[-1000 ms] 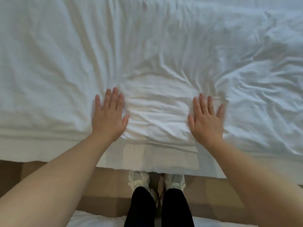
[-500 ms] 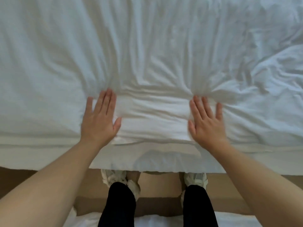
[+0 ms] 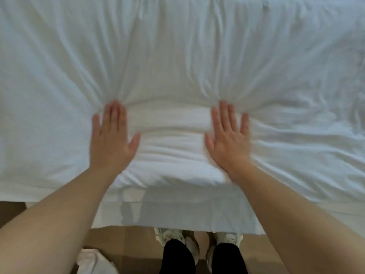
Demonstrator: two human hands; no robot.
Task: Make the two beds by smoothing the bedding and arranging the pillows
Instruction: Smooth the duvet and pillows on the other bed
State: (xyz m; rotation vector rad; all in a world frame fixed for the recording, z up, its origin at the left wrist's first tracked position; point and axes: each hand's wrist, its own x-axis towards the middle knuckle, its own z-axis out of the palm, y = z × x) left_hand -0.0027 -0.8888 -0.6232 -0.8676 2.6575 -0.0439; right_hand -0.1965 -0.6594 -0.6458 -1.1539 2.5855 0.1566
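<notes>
A white duvet (image 3: 177, 56) covers the bed and fills most of the head view. My left hand (image 3: 110, 139) lies flat on it near the bed's near edge, fingers straight and together. My right hand (image 3: 229, 139) lies flat about a shoulder's width to the right, fingers slightly spread. Both palms press the cloth, and fine creases fan out from the fingertips toward the far side. The duvet is more rumpled at the right (image 3: 325, 125). No pillow is in view.
The white sheet (image 3: 177, 212) hangs over the bed's near edge. Below it are tan floor (image 3: 118, 240), my black trouser legs and white shoes (image 3: 171, 236). A bit of white fabric (image 3: 92, 262) lies at the bottom left.
Both hands have slid forward across the duvet, away from the near edge, pushing creases ahead of the fingertips. My feet have shifted apart.
</notes>
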